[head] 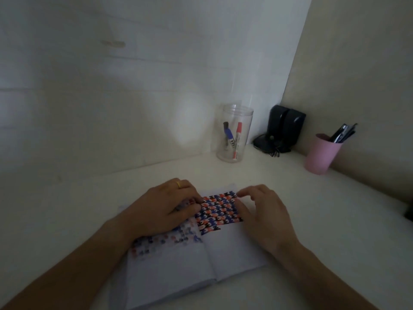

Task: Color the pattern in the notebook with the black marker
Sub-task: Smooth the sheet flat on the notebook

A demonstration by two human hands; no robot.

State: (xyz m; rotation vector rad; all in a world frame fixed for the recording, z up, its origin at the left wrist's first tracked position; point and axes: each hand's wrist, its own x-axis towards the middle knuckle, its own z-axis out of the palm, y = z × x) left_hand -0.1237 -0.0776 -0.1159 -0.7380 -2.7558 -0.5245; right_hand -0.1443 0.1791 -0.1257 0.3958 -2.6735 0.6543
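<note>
An open notebook [232, 253] lies on the white desk in front of me. The upper part of its right page carries a pattern [218, 211] filled in black, blue and red; a fainter copy shows on the left page. My left hand [163, 206] rests flat on the left page, fingertips at the pattern's left edge, a ring on one finger. Spread over the right page is my right hand [261, 213], fingertips touching the pattern's top right corner. Neither hand holds a marker. The black marker [226, 135] stands in a clear jar [234, 133] behind the notebook, next to a blue and a red one.
A black speaker [283, 128] sits in the back corner. To the right, a pink cup [321, 153] holding dark pens stands against the wall. Walls close the desk at the back and right. A dark object [409, 212] shows at the right edge.
</note>
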